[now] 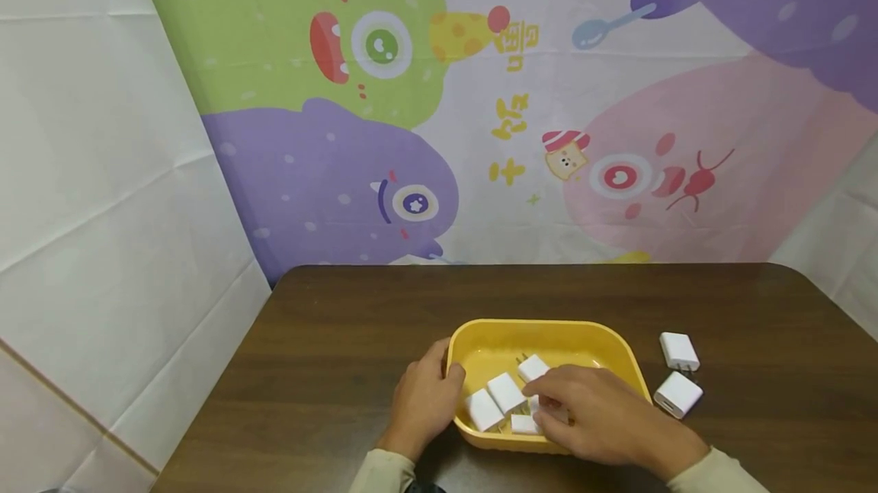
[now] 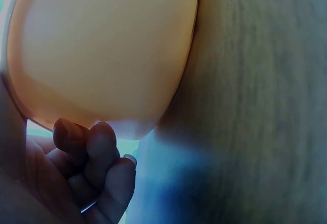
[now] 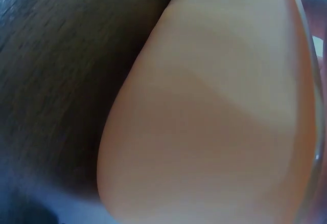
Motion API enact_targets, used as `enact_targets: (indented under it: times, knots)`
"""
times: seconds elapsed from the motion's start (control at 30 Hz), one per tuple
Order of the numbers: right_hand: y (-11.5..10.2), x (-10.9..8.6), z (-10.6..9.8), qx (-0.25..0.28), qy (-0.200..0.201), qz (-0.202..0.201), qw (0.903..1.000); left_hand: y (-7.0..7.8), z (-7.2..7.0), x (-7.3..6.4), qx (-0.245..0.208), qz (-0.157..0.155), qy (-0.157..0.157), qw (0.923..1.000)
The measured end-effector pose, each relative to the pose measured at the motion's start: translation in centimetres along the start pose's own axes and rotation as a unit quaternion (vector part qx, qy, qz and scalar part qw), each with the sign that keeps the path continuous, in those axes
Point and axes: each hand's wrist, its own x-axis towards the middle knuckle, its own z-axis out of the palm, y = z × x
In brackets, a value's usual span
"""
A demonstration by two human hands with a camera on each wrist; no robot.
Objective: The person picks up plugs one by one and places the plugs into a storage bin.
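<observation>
Right hand [image 1: 590, 409], lower centre-right of frame: fingers bent, partly closed, inside yellow bin [image 1: 535, 324] among white chargers [image 1: 507, 392]; cannot tell whether one is pinched. Left hand [image 1: 425, 398], lower centre: grips bin's left wall, thumb over rim. Loose chargers [image 1: 677, 395], two, on table [image 1: 329, 371] at lower right. Step, as judged: sorting through bin contents while steadying it; next move likely calls for separating one charger from its neighbours

Head view looks down across the table [image 1: 329, 356] to its far edge; both wrist views face the same tub [image 1: 562, 334] from close beside it.
</observation>
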Motion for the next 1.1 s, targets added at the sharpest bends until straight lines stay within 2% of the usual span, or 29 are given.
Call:
enact_targets:
  times: [0.37,0.53,0.77,1.1]
  knots:
    - [0.1,-0.4,-0.5,-0.010,-0.013,0.018,0.9997,0.1,0.0,-0.1,-0.001,0.007,0.001,1.0000]
    - [0.2,-0.8,-1.2,-0.018,-0.023,0.047,0.9985,0.2,-0.1,-0.1,-0.005,0.004,-0.002,1.0000]
    - [0.6,-1.2,-1.8,-0.035,-0.007,0.070,0.9969,0.2,-0.1,-0.1,-0.002,0.003,0.000,1.0000]
    - [1.0,-1.9,-2.6,-0.035,0.011,0.066,0.9972,0.1,0.0,-0.1,0.002,-0.002,-0.001,1.0000]
